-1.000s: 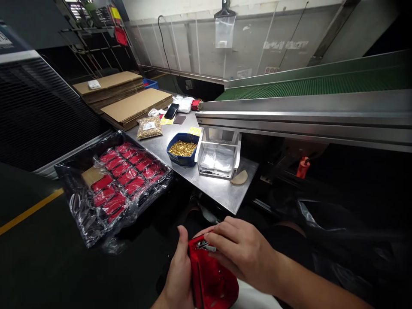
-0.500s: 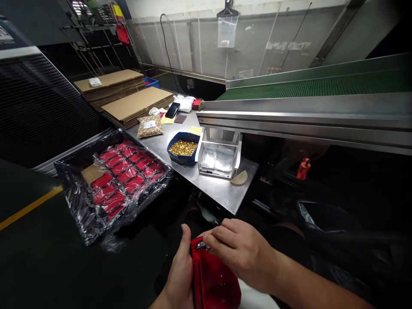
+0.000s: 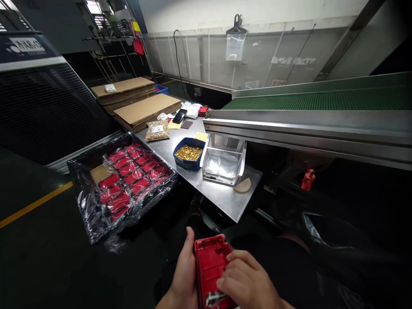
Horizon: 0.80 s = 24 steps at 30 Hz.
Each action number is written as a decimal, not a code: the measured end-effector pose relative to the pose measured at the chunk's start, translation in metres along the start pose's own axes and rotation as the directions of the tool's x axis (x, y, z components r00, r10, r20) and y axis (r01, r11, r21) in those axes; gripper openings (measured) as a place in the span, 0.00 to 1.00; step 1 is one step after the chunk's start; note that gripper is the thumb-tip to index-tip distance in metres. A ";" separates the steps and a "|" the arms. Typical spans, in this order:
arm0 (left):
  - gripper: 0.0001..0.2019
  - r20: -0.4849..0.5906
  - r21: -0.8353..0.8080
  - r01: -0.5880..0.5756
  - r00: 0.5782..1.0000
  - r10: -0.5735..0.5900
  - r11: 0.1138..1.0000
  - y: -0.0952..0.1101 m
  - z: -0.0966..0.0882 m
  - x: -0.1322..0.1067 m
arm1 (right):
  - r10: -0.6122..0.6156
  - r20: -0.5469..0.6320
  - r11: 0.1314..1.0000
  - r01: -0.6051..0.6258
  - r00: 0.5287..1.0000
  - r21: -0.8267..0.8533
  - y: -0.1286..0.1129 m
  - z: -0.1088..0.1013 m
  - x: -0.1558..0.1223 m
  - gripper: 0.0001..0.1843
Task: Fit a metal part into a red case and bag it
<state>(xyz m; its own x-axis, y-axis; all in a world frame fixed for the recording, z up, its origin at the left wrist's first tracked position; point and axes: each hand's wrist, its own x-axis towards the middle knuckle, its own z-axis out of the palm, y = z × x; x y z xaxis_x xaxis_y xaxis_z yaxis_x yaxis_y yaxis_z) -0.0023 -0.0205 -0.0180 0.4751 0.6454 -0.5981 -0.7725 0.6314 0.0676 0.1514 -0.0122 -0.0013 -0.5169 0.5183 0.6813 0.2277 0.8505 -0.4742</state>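
Note:
A red plastic housing (image 3: 210,262) is held low in the middle of the view, open side up. My left hand (image 3: 183,274) grips its left edge, thumb up along the side. My right hand (image 3: 246,281) lies over its lower right part, fingers curled and pressed on a small shiny metal piece (image 3: 213,297) at the housing's near end. To the left a black tray (image 3: 84,201) lined with plastic film holds several rows of red housings (image 3: 128,176).
A steel table (image 3: 222,197) carries a blue bin of brass parts (image 3: 188,153), a clear plastic box (image 3: 223,161), a bag of brass parts (image 3: 157,130) and a phone (image 3: 179,116). Flat cardboard stacks (image 3: 144,109) lie behind. A green conveyor (image 3: 322,101) runs at right.
My right hand has slid from the housing's far end down to its near end, carrying the metal piece. The housing's far end is now uncovered. The camera has tilted up slightly.

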 end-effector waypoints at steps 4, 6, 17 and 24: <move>0.29 -0.275 0.243 -0.234 0.914 0.298 0.942 -0.005 0.001 0.008 | 0.466 -0.081 0.869 -0.438 0.881 0.230 0.005 0.011 -0.004 0.10; 0.22 -0.261 0.548 -0.390 0.761 0.594 0.740 -0.006 -0.001 0.009 | 0.773 -0.011 0.578 -0.696 0.635 0.425 0.014 0.011 0.000 0.14; 0.14 0.246 0.860 -0.504 0.541 0.805 0.076 -0.021 0.005 -0.009 | 0.922 0.157 0.160 -0.716 0.355 0.680 0.032 0.005 0.011 0.25; 0.19 0.449 0.860 -0.446 0.432 0.782 -0.248 -0.021 -0.002 -0.004 | 0.924 0.169 0.172 -0.768 0.342 0.616 0.027 0.002 0.017 0.24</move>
<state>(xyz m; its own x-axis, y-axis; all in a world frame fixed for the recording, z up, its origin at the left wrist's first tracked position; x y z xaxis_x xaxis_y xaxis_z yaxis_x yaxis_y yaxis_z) 0.0106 -0.0372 -0.0184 -0.2099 0.9656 0.1535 0.3421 -0.0746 0.9367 0.1473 0.0192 -0.0040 -0.1056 0.9483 -0.2992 -0.0722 -0.3074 -0.9488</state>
